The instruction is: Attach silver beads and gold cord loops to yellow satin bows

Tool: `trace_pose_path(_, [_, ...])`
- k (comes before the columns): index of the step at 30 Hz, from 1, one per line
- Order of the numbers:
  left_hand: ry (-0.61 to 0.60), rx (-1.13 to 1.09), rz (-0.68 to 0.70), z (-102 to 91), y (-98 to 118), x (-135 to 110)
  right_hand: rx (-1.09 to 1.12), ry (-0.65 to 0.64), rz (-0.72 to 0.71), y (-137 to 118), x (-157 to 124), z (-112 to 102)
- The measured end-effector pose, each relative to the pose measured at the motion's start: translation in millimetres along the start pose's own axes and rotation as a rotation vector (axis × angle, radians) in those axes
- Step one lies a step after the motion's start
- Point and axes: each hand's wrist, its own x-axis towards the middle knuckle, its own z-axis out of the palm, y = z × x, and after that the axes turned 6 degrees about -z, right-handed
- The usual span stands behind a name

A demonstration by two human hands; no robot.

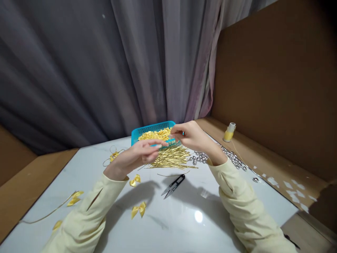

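My left hand (140, 154) is raised above the table with thumb and fingers pressed together. What sits between its fingertips is too small to name. Beside it, my right hand (193, 137) pinches with curled fingers, their tips hidden or blurred, close to a blue basket (134, 137) that holds many small yellow pieces (155, 134). Beneath both hands lies a bundle of shiny gold ties (171, 158). Black-handled thread snips (173, 185) rest nearer to me, pointing left. Yellow ribbon bows lie around, one bow (135, 180) by my left wrist and another bow (138, 209) further forward.
Silver bells (231, 156) are scattered right of my right wrist. A spool of yellow thread (229, 132) stands on the brown surface beyond the table edge, near white scraps (292, 189). At left lies a bow with a long gold cord (50, 212). A grey curtain (147, 63) hangs behind.
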Motion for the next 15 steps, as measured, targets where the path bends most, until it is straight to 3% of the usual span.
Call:
trace_pose_path(3, [-0.178, 0.137, -0.017, 2.7, 0.8, -0.8, -0.028, -0.035, -0.077, -5.9, -1.6, 1.5])
trace_pose_path(5, [-0.191, 0.216, 0.022, 6.6, 3.2, -1.1, -0.054, -0.071, -0.114, -10.4, -2.3, 2.9])
trace_pose_path(15, [0.162, 0.555, 0.110, 19.2, 13.3, -1.0, -0.164, -0.075, -0.112, -11.6, -2.7, 4.6])
